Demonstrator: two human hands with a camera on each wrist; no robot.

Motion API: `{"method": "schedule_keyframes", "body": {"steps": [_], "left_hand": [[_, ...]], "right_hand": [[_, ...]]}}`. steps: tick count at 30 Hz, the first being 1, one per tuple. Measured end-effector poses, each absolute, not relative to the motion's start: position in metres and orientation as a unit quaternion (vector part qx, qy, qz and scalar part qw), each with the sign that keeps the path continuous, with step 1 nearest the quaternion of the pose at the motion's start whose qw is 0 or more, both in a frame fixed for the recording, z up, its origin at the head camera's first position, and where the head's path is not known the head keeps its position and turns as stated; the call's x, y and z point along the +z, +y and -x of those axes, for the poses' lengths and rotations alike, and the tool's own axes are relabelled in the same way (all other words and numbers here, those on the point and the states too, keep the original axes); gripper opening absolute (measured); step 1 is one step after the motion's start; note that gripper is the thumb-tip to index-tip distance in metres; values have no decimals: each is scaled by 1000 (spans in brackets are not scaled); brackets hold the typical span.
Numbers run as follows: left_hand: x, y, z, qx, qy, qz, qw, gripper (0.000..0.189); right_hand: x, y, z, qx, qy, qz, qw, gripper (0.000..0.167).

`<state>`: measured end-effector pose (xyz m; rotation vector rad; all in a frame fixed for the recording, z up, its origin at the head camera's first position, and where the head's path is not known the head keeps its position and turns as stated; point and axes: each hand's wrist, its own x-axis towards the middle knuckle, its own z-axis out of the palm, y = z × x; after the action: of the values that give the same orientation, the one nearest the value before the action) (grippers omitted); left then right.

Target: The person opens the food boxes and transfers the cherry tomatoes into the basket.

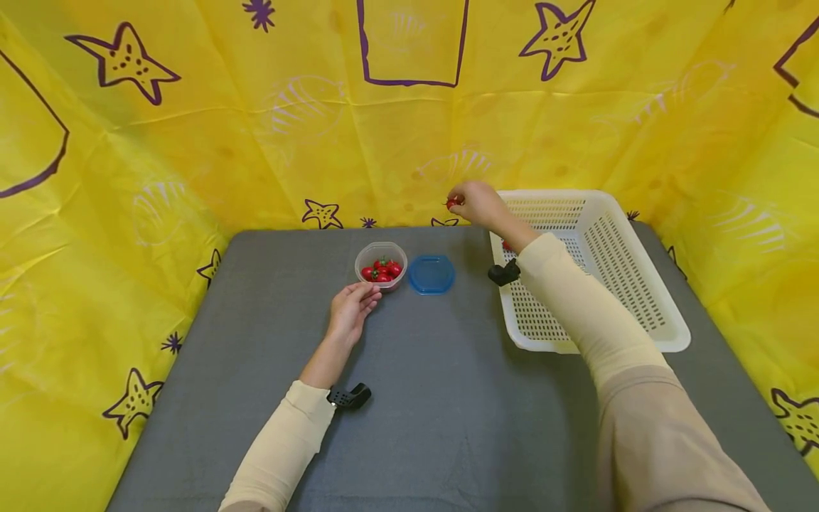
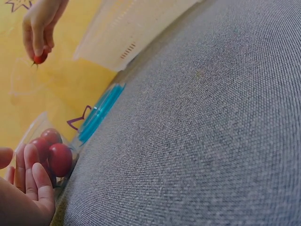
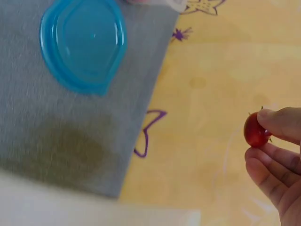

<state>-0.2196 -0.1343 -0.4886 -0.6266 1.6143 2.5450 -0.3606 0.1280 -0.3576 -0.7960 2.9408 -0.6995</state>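
My right hand pinches a cherry tomato between thumb and fingers, raised beside the far left corner of the white basket. Green sepals show on this tomato. At the near side of a small clear container, my left hand has its fingers relaxed against or just before the wall; whether they touch it I cannot tell. Several red cherry tomatoes lie inside the container. Its blue lid rests flat on the table just right of it.
One more red tomato shows in the basket, partly hidden by the right forearm. A grey cloth covers the table. Yellow patterned sheeting hangs behind and along both sides.
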Motion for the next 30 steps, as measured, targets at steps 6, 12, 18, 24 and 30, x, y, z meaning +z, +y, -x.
{"method": "schedule_keyframes", "body": {"steps": [6, 12, 18, 24, 30], "left_hand": [[-489, -134, 219, 827, 522, 205, 34, 7], [-489, -134, 220, 826, 524, 206, 34, 5], [-488, -135, 219, 825, 524, 208, 33, 6], [-488, -135, 219, 821, 530, 207, 36, 6], [-489, -135, 219, 825, 526, 205, 34, 5]], "right_hand": [[-356, 148, 365, -229, 945, 233, 4, 26], [-357, 168, 365, -229, 949, 215, 1, 26], [-364, 190, 370, -221, 957, 190, -13, 27], [-372, 208, 374, -223, 960, 170, -20, 28], [-377, 223, 371, -232, 962, 143, -15, 29]]}}
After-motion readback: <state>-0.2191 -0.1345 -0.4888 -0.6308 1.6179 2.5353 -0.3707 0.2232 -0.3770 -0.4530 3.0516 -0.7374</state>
